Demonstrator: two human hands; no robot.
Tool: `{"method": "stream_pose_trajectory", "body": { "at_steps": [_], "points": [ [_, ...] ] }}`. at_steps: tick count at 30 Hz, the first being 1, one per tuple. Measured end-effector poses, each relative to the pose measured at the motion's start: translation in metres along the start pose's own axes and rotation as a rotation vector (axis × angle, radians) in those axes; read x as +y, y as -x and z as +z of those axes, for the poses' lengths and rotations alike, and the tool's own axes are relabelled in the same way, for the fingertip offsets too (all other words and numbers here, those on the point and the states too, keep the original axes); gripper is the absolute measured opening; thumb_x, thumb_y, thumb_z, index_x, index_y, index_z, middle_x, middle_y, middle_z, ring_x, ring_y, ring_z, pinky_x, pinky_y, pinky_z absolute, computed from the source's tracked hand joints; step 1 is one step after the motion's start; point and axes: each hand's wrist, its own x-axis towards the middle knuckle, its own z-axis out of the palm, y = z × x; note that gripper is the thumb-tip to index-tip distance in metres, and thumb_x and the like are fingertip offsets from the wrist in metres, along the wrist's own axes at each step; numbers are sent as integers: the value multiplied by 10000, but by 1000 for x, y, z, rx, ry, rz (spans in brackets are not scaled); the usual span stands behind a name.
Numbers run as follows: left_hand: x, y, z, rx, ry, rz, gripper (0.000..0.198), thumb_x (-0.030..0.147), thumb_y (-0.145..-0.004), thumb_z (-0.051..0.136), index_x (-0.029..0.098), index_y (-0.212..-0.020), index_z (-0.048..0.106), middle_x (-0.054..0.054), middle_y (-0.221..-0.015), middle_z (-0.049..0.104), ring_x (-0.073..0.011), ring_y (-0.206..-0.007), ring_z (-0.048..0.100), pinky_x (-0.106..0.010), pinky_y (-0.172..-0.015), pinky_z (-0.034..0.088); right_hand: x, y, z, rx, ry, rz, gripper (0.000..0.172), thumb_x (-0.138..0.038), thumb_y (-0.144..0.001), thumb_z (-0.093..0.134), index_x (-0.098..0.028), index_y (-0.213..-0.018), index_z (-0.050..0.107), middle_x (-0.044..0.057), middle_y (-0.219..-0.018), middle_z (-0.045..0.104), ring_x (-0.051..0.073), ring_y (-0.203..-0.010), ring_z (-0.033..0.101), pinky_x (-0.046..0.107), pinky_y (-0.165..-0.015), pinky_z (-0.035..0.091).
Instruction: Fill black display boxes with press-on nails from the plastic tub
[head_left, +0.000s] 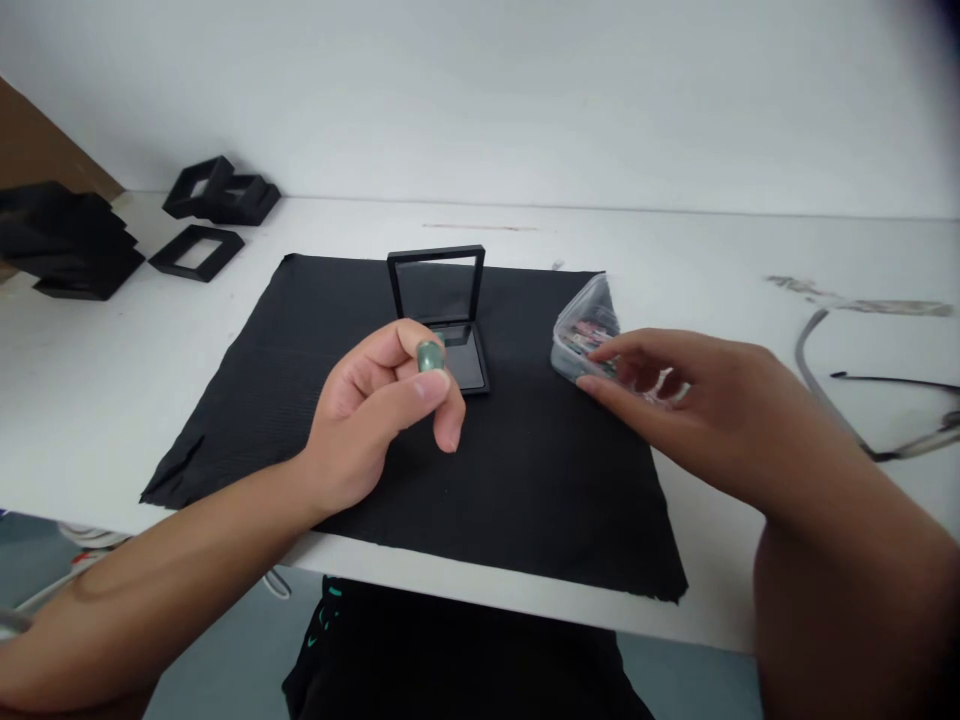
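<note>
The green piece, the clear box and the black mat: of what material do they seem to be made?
Green piece: perhaps polished stone or glass; its surface is glossy. Clear box: probably smooth plastic; it looks see-through. Black mat: likely matte cloth; one corner is creased.

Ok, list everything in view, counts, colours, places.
wall: 1, white, behind table
table: 1, white, under mat
mat: 1, black, on table
open case: 1, black, on mat
clear box: 1, transparent, mat's right edge
small pieces: many, mixed colours, inside clear box
green piece: 1, green, in left grip
frames: several, black, table's left
stack: 1, black, far left
glasses: 1 pair, greyish, table's right
clothing: 1, black, lap
forearms: 2, bare, foreground
left grip: 1, bare, above mat
right grip: 1, bare, at clear box
</note>
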Motion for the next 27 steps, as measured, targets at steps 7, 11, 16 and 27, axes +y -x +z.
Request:
{"method": "stream_pose_trajectory", "body": {
  "at_steps": [7,11,16,27],
  "points": [
    [-1,0,3,-88,-60,-40,149,225,-900,704,181,-819,586,39,-584,657,-70,-532,560,-186,-559,450,-23,0,3,230,-110,-205,230,-335,-875,721,-266,-1091,684,35,-895,690,195,-782,621,363,-697,492],
    [-1,1,6,-181,-110,-150,177,163,-796,809,152,-818,634,22,-586,695,-60,-542,607,-155,-572,461,-44,4,11,227,-293,-367,303,-236,-842,754,-288,-1122,651,5,-862,665,168,-761,625,337,-682,518],
    [-3,0,6,-179,-83,-190,165,293,-886,733,147,-836,672,9,-579,695,-73,-524,626,-172,-581,506,-62,8,22,135,-403,-446,344,-213,-885,681,-302,-1209,612,21,-891,718,179,-748,656,355,-684,553],
    [-1,-1,10,-298,-47,-325,308,326,-905,693,143,-685,581,51,-569,477,-40,-513,364,-176,-483,293,-61,10,24,67,-520,-402,274,-324,-856,772,-246,-1108,696,-32,-703,641,117,-632,600,262,-619,510]
  ]
}}
